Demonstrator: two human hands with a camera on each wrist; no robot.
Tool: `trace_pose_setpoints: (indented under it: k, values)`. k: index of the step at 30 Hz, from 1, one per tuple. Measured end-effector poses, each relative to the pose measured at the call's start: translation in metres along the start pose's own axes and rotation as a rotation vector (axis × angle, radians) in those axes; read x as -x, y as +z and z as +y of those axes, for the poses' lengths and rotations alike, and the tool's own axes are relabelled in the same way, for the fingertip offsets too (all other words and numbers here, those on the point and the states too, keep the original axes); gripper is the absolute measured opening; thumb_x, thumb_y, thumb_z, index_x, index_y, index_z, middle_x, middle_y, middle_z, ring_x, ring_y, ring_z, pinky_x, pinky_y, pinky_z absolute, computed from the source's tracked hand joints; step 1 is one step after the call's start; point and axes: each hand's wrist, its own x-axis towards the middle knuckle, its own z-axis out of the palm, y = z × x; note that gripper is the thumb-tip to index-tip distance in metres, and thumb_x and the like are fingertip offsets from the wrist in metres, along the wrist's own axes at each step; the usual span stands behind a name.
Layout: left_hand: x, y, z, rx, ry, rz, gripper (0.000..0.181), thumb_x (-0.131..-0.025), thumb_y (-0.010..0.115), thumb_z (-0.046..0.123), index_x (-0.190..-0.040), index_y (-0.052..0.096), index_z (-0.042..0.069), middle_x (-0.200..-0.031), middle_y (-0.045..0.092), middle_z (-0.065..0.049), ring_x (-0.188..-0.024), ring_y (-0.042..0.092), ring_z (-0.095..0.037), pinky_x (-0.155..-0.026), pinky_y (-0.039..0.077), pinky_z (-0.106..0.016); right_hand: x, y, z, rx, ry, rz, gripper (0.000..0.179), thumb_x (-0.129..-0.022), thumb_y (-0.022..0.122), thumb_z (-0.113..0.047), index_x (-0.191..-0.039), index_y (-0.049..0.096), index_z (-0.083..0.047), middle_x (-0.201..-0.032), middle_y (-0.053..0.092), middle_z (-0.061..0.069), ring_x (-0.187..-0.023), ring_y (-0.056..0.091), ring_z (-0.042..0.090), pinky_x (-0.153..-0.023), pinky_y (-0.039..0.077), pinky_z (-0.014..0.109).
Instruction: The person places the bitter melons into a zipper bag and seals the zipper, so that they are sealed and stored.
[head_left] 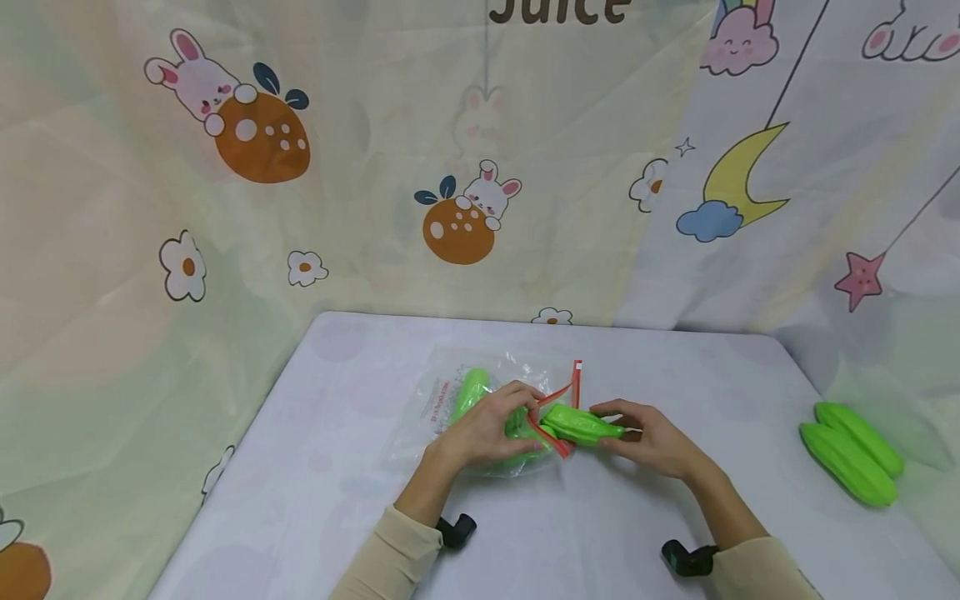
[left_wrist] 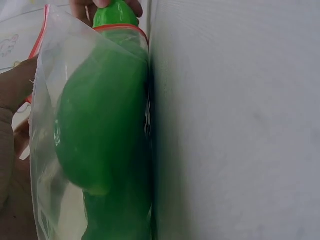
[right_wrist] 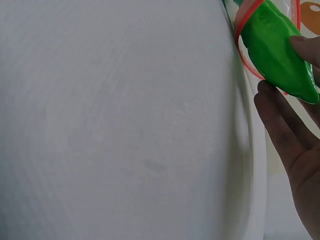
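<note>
A clear zip bag [head_left: 429,402] with a red seal lies on the table, its mouth spread toward the right. My left hand [head_left: 491,429] grips the bag near this mouth. Inside, large green vegetables [left_wrist: 102,115] show through the plastic in the left wrist view. A green ridged vegetable [head_left: 576,424] with a pointed tip lies partly through the red-edged mouth, the tip outside. My right hand [head_left: 651,440] pinches its outer end; in the right wrist view the thumb is on one side of the vegetable [right_wrist: 277,55] and fingertips are at the other.
Two long green vegetables [head_left: 851,454] lie side by side at the table's right edge. The table [head_left: 337,400] has a white cover. A patterned cloth [head_left: 375,125] hangs behind it. Black wrist cameras [head_left: 457,531] sit by both sleeves.
</note>
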Motion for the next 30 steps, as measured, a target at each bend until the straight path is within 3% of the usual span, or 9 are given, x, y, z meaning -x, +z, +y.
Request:
trace_pose_setpoints:
  k: [15, 24, 30]
  values:
    - [0.001, 0.001, 0.002, 0.007, -0.031, -0.014, 0.034, -0.086, 0.086, 0.028, -0.104, 0.057, 0.023, -0.141, 0.058, 0.005, -0.13, 0.054, -0.01, -0.107, 0.048, -0.03, -0.011, 0.013, -0.004, -0.067, -0.037, -0.04, 0.039, -0.091, 0.08, -0.022, -0.127, 0.066, -0.014, -0.122, 0.066, 0.006, -0.11, 0.067, 0.031, -0.09, 0.059, 0.034]
    - [0.001, 0.003, 0.003, 0.0, -0.023, -0.009, 0.034, -0.085, 0.086, 0.027, -0.103, 0.058, 0.023, -0.141, 0.057, 0.008, -0.13, 0.054, -0.01, -0.107, 0.048, -0.029, -0.012, 0.015, -0.006, -0.014, -0.059, -0.043, 0.04, -0.09, 0.08, -0.017, -0.128, 0.066, -0.016, -0.122, 0.067, 0.003, -0.111, 0.067, 0.028, -0.093, 0.058, 0.035]
    - [0.0, 0.002, 0.002, -0.015, -0.008, -0.002, 0.034, -0.085, 0.086, 0.028, -0.103, 0.057, 0.024, -0.141, 0.057, 0.008, -0.13, 0.054, -0.01, -0.106, 0.049, -0.029, -0.013, 0.017, -0.005, -0.014, -0.023, -0.035, 0.042, -0.09, 0.081, -0.018, -0.129, 0.066, -0.016, -0.125, 0.068, 0.003, -0.111, 0.067, 0.026, -0.094, 0.058, 0.035]
